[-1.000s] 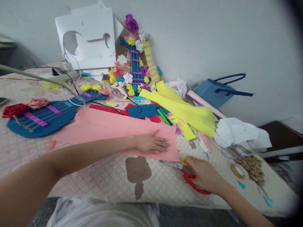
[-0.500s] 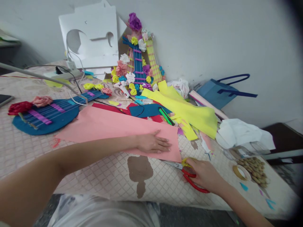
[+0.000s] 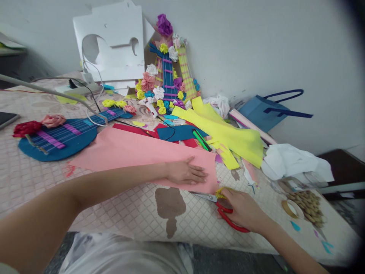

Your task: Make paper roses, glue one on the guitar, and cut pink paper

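A long pink felt-like sheet (image 3: 137, 150) lies across the table. My left hand (image 3: 186, 172) rests flat on its right part, fingers stretched out and slightly apart. My right hand (image 3: 242, 207) is closed round the red handles of a pair of scissors (image 3: 229, 220), which have yellow wrapping near the pivot. The blades point left along the sheet's near right corner, partly under its edge; whether they are parted I cannot tell. Beyond the sheet lie a green utility knife (image 3: 202, 140), a blue strip (image 3: 179, 133) and a yellow sheet (image 3: 225, 129).
On the left lies a blue toy guitar (image 3: 62, 139) with paper flowers. Decorated guitars (image 3: 169, 78) lean on the wall behind a white glue gun (image 3: 149, 106). To the right are a blue bag (image 3: 261, 112), a tape roll (image 3: 291, 209) and peanuts (image 3: 309, 207). A cable (image 3: 45, 90) crosses the left side.
The view has shifted slightly, so the table things sit a little further right. My right hand and the scissors have moved slightly left along the sheet's edge; my left hand stays flat.
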A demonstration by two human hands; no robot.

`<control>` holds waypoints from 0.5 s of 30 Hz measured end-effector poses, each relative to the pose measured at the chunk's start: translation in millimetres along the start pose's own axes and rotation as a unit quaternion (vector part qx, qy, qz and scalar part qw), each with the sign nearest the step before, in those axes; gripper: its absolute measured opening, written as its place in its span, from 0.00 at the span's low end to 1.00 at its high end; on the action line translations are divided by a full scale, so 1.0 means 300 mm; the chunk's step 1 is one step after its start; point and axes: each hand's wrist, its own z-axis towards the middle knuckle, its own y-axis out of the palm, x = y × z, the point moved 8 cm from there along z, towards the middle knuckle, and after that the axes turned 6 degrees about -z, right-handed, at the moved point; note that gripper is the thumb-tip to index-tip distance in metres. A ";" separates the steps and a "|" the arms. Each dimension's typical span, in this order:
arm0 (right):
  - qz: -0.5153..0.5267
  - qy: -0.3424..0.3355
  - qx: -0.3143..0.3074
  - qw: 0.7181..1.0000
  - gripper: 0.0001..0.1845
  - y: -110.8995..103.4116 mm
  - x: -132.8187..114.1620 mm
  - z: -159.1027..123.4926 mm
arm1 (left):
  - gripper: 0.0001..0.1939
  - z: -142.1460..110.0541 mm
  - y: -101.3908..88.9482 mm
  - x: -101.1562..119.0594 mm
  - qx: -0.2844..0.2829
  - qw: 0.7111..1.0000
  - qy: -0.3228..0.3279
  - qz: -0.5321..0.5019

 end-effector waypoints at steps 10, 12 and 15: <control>-0.015 -0.006 -0.003 1.000 0.11 0.016 0.015 -0.014 | 0.24 -0.001 -0.001 0.004 -0.012 1.000 -0.009 0.007; -0.006 0.002 0.003 1.000 0.12 0.009 0.012 -0.014 | 0.24 -0.002 0.003 -0.001 -0.018 1.000 -0.014 0.007; -0.002 0.011 0.002 1.000 0.14 0.000 0.005 -0.008 | 0.24 -0.003 0.002 0.002 -0.011 1.000 -0.005 0.010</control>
